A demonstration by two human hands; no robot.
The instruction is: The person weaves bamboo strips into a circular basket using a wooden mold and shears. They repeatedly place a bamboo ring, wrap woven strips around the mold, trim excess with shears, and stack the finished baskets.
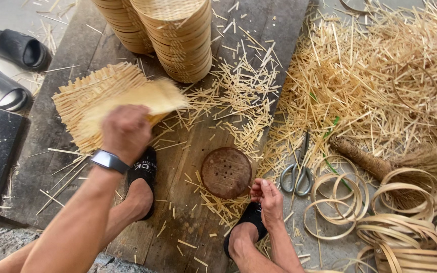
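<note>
A woven mat (127, 101) is gripped in the left hand (126, 132), whose fingers are clamped on its near edge. The mat is blurred, so its exact tilt cannot be told; it is held just above a stack of similar mats (84, 98) lying on the plank (51, 136). A dark watch (108, 161) is worn on the left wrist.

The right hand (267, 196) is held low beside a round block (226, 172), fingers curled together; something thin may be pinched in them, but this cannot be told. The block lies flat on the plank, ringed by short offcuts (238, 96), and is just left of the hand, perhaps touching it.

Both feet are seen in black sandals: one (142, 174) under the left forearm, the other (249, 217) below the right hand.

Two tall stacks of baskets (178, 40) stand at the far end of the plank. Scissors (297, 172) lie just right of the right hand, among a wide heap of strips (380, 71). A brush (380, 164) lies further right, and coiled hoops (395, 222) are piled near it. Two spare sandals (11, 65) rest at the far left, off the plank.
</note>
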